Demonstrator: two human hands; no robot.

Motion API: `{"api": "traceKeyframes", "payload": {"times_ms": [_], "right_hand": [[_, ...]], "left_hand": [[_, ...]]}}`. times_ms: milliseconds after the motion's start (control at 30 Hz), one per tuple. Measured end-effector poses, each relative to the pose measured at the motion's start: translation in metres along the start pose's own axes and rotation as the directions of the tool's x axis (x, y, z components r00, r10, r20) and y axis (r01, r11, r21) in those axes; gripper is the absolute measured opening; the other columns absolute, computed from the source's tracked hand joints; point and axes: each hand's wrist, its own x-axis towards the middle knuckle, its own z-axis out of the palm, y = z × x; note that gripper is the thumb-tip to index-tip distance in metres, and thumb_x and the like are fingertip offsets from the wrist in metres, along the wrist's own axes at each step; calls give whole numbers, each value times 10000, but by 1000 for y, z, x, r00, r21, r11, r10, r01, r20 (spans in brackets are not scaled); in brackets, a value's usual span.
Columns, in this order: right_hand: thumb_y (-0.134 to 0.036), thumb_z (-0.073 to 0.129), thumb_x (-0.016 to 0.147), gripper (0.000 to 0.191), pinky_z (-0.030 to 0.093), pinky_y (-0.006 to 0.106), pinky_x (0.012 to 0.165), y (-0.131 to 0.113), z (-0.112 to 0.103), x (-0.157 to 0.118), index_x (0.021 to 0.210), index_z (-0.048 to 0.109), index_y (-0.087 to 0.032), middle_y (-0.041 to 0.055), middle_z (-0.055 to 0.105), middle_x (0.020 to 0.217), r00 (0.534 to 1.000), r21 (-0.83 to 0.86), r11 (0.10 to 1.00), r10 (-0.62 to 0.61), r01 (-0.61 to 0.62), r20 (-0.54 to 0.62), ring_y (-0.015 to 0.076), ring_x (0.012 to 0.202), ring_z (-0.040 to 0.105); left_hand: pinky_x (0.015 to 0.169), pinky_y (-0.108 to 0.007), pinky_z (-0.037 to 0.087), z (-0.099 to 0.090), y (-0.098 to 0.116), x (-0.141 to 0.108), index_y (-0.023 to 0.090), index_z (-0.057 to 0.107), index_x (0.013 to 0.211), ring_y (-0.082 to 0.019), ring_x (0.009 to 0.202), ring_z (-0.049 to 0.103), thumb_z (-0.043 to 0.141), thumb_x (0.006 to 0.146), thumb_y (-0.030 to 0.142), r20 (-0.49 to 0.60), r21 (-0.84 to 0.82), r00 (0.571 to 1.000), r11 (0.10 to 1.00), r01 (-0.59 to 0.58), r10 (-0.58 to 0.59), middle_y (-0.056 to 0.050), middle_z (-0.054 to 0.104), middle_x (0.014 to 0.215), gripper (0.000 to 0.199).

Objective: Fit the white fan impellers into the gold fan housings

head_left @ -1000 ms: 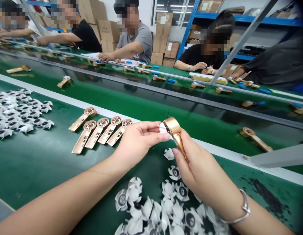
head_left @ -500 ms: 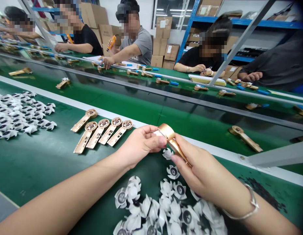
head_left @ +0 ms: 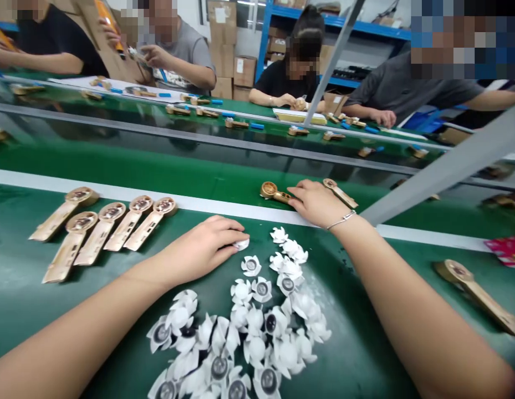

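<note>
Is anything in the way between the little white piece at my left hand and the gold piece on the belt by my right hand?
Only the pale strip along the mat's edge lies across that path. The white piece sits at your left hand's fingertips; the gold piece lies beyond the strip on the green belt, beside your right hand.

Left hand [head_left: 201, 246] and right hand [head_left: 317, 204], both palm-down
</note>
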Motion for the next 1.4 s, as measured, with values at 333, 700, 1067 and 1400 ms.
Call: {"api": "traceKeyframes", "payload": {"times_ms": [333, 700, 1067, 1400], "right_hand": [[-241, 483, 969, 163, 524, 336, 762, 18, -30, -158, 954, 634, -183, 72, 664, 919, 999, 142, 990, 22, -18, -25, 200, 837, 621], [-166, 471, 982, 211, 524, 379, 788, 18, -10, -173, 966, 676, -119, 125, 654, 953, 984, -9, 985, -173, 173, -38, 238, 887, 602], [-108, 510, 918, 102, 477, 284, 671, -23, -29, -124, 855, 568, -163, 53, 589, 838, 983, 148, 972, -181, 182, -15, 165, 752, 559], [-135, 496, 942, 138, 449, 250, 666, -126, -63, -73, 852, 560, -217, 5, 590, 829, 952, 678, 671, -177, 302, -249, 130, 748, 556]], "left_hand": [[894, -374, 484, 1, 6, 1, 303, 537, 1356, -266, 1059, 608, 453, 936, 555, 118, 62, 967, 973, 221, -227, -75, 576, 1224, 497], [871, -387, 455, -4, 12, 4, 237, 635, 1225, -288, 975, 616, 495, 909, 541, 111, 91, 945, 950, 298, -308, -93, 609, 1167, 460], [820, -277, 521, -9, 30, 2, 245, 703, 1083, -171, 896, 657, 795, 745, 416, 25, -801, 841, 493, 340, -540, -34, 711, 998, 390], [779, -226, 571, -10, 62, -5, 210, 725, 1044, -104, 784, 700, 859, 685, 161, 46, -992, 904, 87, 92, -425, -1, 756, 861, 386]]}}
